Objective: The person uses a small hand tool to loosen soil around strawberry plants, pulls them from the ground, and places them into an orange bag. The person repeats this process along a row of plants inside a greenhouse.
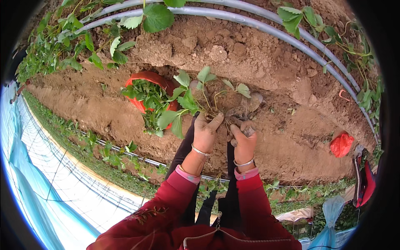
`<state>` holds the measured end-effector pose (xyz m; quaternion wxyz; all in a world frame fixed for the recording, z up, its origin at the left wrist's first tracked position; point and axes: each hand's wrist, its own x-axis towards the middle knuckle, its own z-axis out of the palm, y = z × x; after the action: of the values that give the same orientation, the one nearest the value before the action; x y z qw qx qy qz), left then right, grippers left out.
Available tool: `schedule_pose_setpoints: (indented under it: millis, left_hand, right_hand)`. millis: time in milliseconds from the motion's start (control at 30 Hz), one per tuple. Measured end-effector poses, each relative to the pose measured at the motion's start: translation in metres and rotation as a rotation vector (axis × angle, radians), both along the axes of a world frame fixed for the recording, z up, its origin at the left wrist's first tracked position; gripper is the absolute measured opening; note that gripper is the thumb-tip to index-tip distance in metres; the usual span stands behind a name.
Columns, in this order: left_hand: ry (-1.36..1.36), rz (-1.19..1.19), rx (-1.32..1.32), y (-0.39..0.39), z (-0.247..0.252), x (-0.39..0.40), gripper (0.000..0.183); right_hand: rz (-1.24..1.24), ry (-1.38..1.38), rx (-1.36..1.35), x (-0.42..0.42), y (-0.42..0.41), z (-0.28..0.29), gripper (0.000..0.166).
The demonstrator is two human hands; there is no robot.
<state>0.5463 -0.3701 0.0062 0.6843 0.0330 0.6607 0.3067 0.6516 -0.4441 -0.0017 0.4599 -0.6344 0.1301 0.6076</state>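
My left hand (206,132) pinches a small bunch of strawberry seedlings (187,101) at the base of their stems, with the green leaves spreading up and to the left. Close beside it, my right hand (244,139) has thumb and fingers closed on the dirty roots (230,120) of the same bunch. Greyish, soil-covered matter (249,128) shows among the right fingers; I cannot tell what it is. Just left of the seedlings is a red plastic bag (132,101), its mouth open and packed with green strawberry leaves (147,92). Several leaves spill over its near rim.
Pale drip or support pipes (234,17) arch along the raised soil bed (218,53). Strawberry plants (62,53) crowd the upper left. Another red plastic bag (341,144) lies on the furrow at right, near a person's dark-and-red clothing (364,181). Blue plastic sheeting (28,175) borders the lower left.
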Motion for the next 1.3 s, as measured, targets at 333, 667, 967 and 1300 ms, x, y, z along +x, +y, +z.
schedule_pose_setpoints:
  millis: [333, 667, 967, 1300]
  left_hand:
    - [-0.069, 0.635, 0.078, 0.042, -0.008, -0.042, 0.016]
    - [-0.141, 0.693, 0.108, 0.055, -0.006, -0.078, 0.015]
    - [-0.030, 0.592, 0.211, 0.038, -0.011, -0.110, 0.035]
    - [-0.022, 0.625, 0.220, 0.044, -0.016, -0.125, 0.030]
  right_hand:
    - [0.918, -0.448, -0.028, 0.011, 0.019, 0.032, 0.021]
    - [1.503, -0.798, 0.457, 0.000, 0.160, 0.126, 0.022]
    - [0.589, -0.359, 0.519, -0.035, 0.294, 0.106, 0.025]
    - [1.265, -0.845, 0.443, -0.021, 0.232, 0.121, 0.025]
